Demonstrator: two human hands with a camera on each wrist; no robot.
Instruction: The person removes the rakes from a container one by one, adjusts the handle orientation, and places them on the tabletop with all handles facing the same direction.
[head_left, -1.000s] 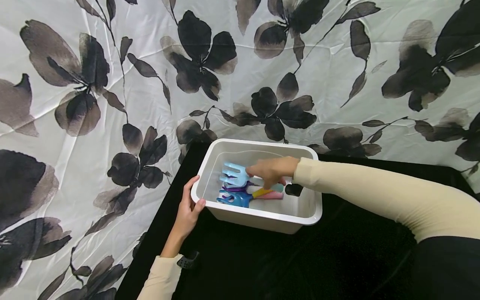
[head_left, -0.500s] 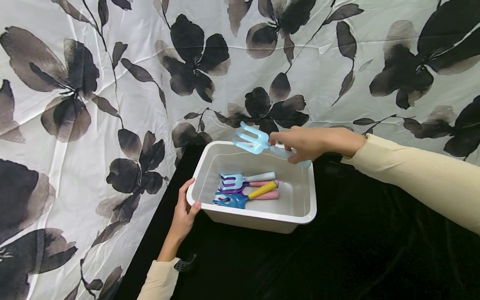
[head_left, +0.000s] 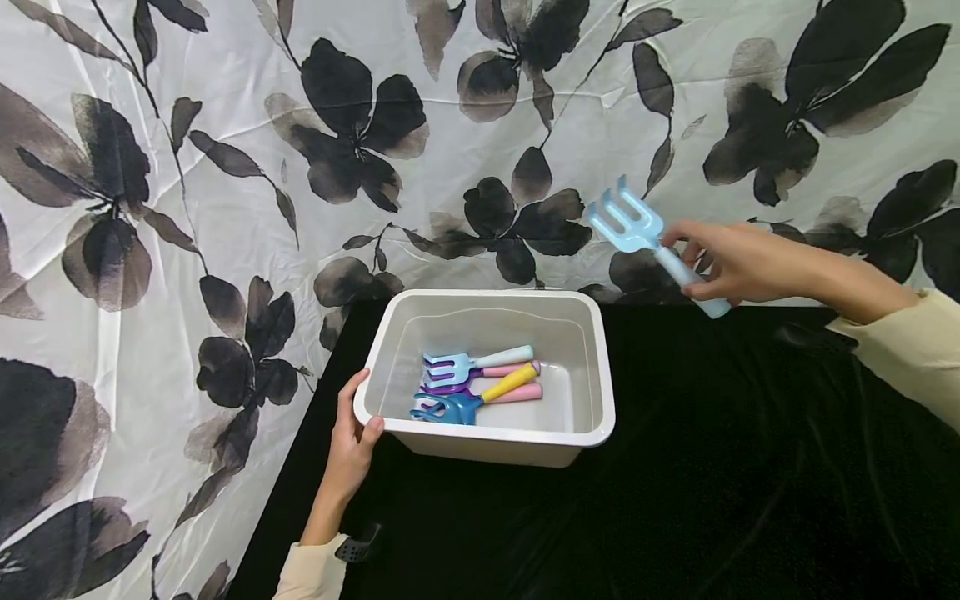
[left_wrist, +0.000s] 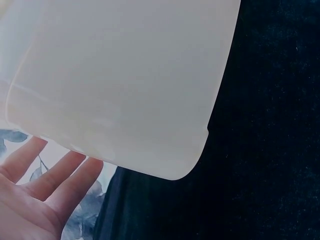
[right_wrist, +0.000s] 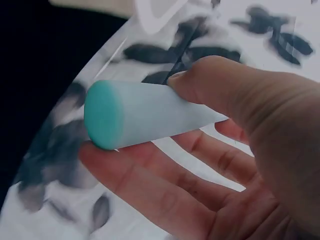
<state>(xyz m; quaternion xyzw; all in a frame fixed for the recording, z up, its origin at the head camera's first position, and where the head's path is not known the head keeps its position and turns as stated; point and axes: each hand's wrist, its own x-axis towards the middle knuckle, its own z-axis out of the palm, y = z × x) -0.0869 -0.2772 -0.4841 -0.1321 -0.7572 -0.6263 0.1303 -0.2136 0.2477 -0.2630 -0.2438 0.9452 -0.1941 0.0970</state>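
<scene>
My right hand [head_left: 757,262] holds a light blue toy garden fork [head_left: 628,221] by its pale handle, tines pointing up and left, above the black table to the right of the bin. In the right wrist view, the handle [right_wrist: 145,110] with its teal end lies between the thumb and the fingers. My left hand [head_left: 351,446] grips the near left corner of a white plastic bin [head_left: 487,437]. Inside the bin lie another light blue fork [head_left: 450,369], a blue tool with a yellow handle [head_left: 510,381], and purple tools with pink handles [head_left: 521,392] partly hidden beneath.
A black cloth [head_left: 675,467] covers the table under the bin and to its right. White fabric with dark flowers [head_left: 450,167] hangs behind and at the left. A dark band [head_left: 358,546] sits on the left wrist.
My right hand has lifted the light blue fork out of the bin and carried it up and right, past the bin's right rim. My left hand has stayed at the bin's corner.
</scene>
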